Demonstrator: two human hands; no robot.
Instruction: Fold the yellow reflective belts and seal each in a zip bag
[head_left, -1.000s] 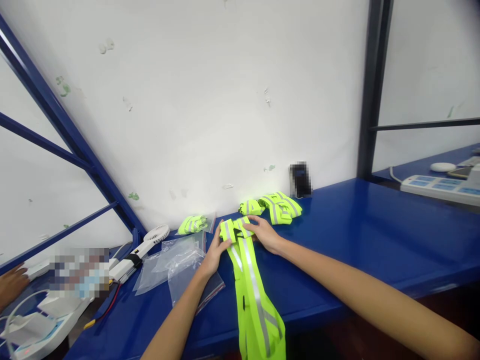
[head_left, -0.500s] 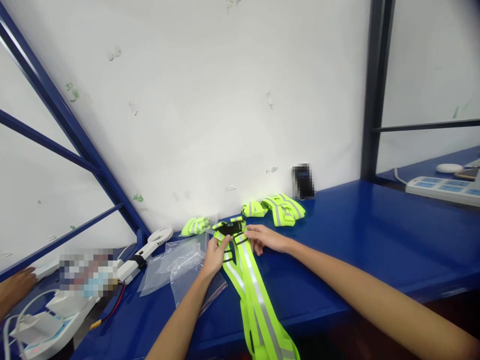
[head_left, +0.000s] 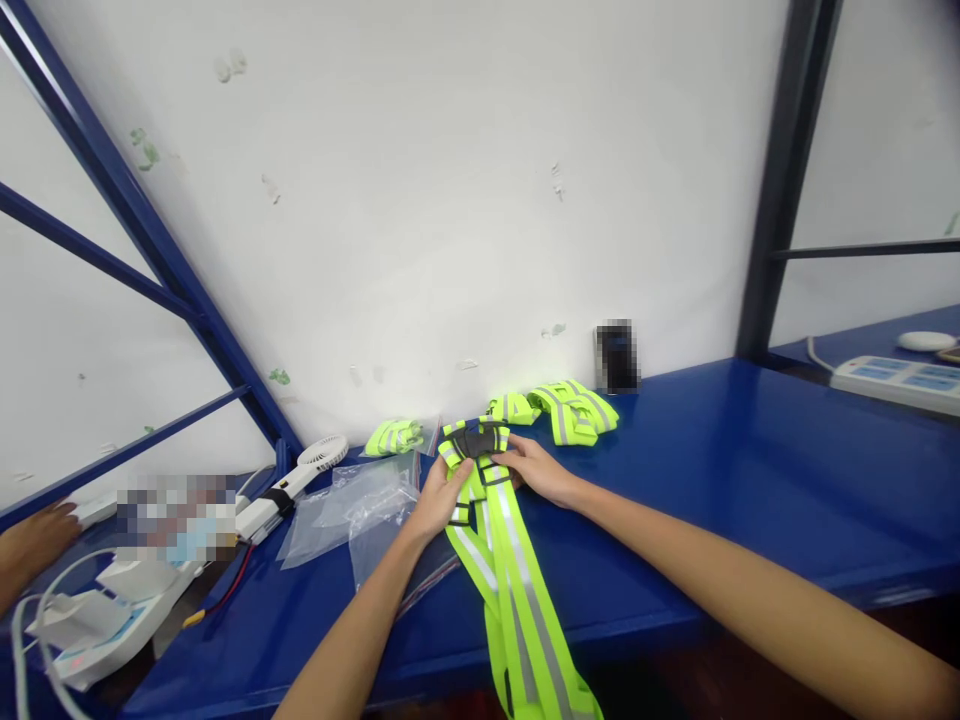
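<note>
Yellow-green silver-striped straps (head_left: pixel 523 565), trailing loosely

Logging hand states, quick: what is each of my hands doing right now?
Left hand: closed, holding the fluorescent-yellow, silver-striped fabric straps beside their black plastic buckle.
Right hand: closed, holding the straps' other side.

1 head-worn camera is looking forward and down from the person's own viewpoint, facing a white wall (head_left: pixel 420 180) across the table (head_left: pixel 712 460). The lens is sitting near: the left forearm (head_left: pixel 360 620) is coming in from the bottom edge, the right forearm (head_left: pixel 712 575) from the lower right corner, and the left grip (head_left: pixel 441 498) and right grip (head_left: pixel 541 472) are showing below the centre. The wide view is taking in a slanting blue frame (head_left: pixel 169 265) at the left and a dark post (head_left: pixel 785 180) towards the right.
</note>
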